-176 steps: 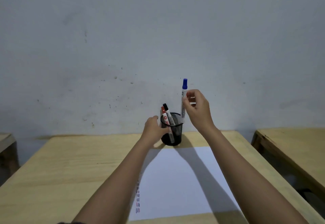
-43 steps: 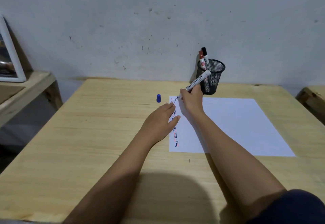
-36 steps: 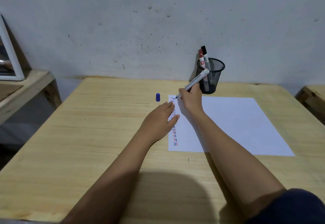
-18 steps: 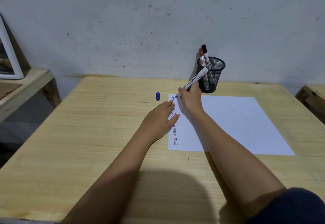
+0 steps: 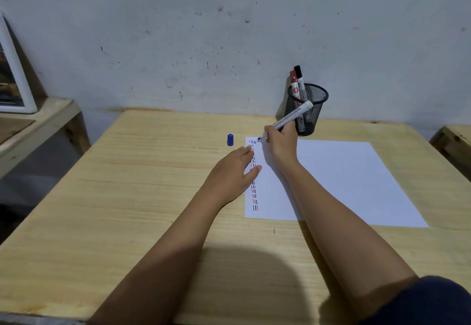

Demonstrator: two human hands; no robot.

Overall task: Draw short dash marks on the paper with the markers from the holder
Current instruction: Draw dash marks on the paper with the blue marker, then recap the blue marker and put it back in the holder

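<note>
A white sheet of paper (image 5: 339, 182) lies on the wooden table (image 5: 142, 197). Columns of short red, blue and black dash marks (image 5: 254, 192) run down its left edge. My right hand (image 5: 280, 142) grips an uncapped blue marker (image 5: 293, 117), tip touching the paper's top left corner. My left hand (image 5: 233, 171) lies flat, fingers spread, pressing the paper's left edge. The marker's blue cap (image 5: 230, 139) stands on the table just left of the paper. A black mesh holder (image 5: 307, 109) at the back holds a red marker (image 5: 294, 86) and a black marker (image 5: 299, 80).
A plaster wall rises right behind the table. A lower wooden bench (image 5: 38, 120) with a white-framed object (image 5: 15, 80) stands at the left. Another wooden table corner (image 5: 453, 141) shows at the right edge. My dark sleeve (image 5: 428, 301) is at bottom right.
Seconds ago my right hand lifted the capped blue marker from the holder; now it is uncapped and on the paper. Over the last second the tip stays at the top left corner.
</note>
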